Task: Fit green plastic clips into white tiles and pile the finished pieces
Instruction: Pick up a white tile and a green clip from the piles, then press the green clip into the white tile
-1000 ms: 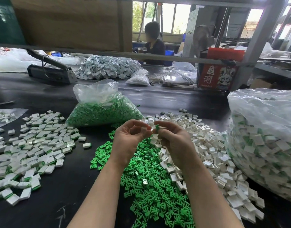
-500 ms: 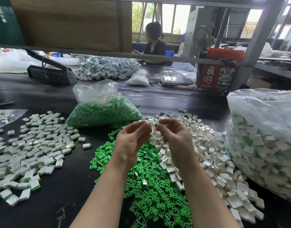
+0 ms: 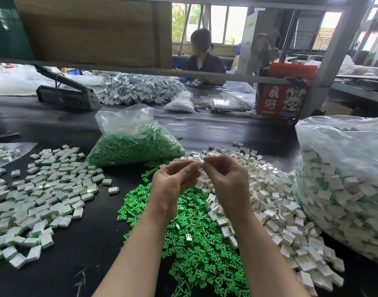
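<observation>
Head view: black worktable [image 3: 61,273] in a windowed workshop, both hands' fingers [image 3: 189,168] pinching one white tile [image 3: 196,165].

We cannot tell what our fingertips hold: the left hand [image 3: 175,181] and right hand [image 3: 226,181] meet at a small white tile [image 3: 196,165], mostly covered by our fingers, and whether a clip sits in it stays hidden. Right of the hands, the big clear bag [image 3: 344,179] runs off the frame's edge, its plastic clouding the pieces inside. Left of the hands, the pile of finished pieces [image 3: 38,194] is cut by the edge. Beyond the hands, the far heap [image 3: 141,91] is too small to read.
</observation>
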The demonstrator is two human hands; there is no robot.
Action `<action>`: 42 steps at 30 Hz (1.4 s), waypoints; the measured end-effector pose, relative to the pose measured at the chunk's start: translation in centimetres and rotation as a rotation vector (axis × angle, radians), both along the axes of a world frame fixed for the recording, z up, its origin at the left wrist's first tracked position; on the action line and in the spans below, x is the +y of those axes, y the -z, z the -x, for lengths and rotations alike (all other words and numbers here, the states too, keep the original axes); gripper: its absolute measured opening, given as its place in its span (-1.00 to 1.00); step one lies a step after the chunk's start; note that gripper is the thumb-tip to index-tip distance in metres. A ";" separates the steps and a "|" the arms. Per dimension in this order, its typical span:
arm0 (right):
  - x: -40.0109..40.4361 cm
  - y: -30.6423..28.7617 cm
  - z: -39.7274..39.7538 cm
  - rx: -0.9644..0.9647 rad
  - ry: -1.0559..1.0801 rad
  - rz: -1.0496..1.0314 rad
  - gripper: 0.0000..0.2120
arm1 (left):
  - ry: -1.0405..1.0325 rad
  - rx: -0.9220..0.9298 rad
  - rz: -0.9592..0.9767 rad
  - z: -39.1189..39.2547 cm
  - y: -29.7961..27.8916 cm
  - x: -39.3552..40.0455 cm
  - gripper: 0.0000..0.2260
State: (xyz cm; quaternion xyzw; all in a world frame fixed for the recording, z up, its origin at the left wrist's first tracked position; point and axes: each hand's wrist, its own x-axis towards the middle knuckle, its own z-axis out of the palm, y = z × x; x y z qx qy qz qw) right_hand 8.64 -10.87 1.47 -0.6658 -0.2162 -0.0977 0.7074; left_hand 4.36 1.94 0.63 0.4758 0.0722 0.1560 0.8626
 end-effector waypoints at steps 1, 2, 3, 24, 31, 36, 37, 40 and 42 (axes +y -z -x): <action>0.0 0.0 0.0 -0.007 0.001 0.010 -0.89 | 0.001 -0.003 -0.013 0.0 0.0 0.0 -0.86; 0.0 0.0 0.1 -0.011 0.001 0.019 -0.88 | 0.003 -0.008 -0.025 0.1 0.0 0.1 -0.86; 0.0 0.0 0.1 -0.009 0.000 0.022 -0.88 | 0.005 -0.012 -0.034 0.2 0.0 0.1 -0.86; 0.3 0.0 0.4 0.131 0.035 -0.037 -0.89 | 0.061 0.060 -0.357 0.0 -0.1 -0.2 -0.76; -0.1 0.1 0.1 0.062 0.036 0.141 -0.90 | 0.026 0.054 -0.556 0.1 -0.2 0.3 -0.97; -0.1 0.1 0.2 0.049 0.005 0.154 -0.90 | -0.017 0.021 -0.558 0.2 0.0 0.2 -0.80; -0.2 0.0 0.3 0.045 -0.002 0.160 -0.90 | -0.018 0.017 -0.558 0.2 0.0 0.2 -0.77; -0.3 0.0 0.2 -0.005 0.020 0.264 -0.91 | -0.009 0.016 -0.610 0.1 -0.2 0.3 -0.70; -0.3 0.2 0.0 -0.042 0.047 0.429 -0.87 | -0.015 0.019 -0.661 0.0 -0.4 0.3 -0.68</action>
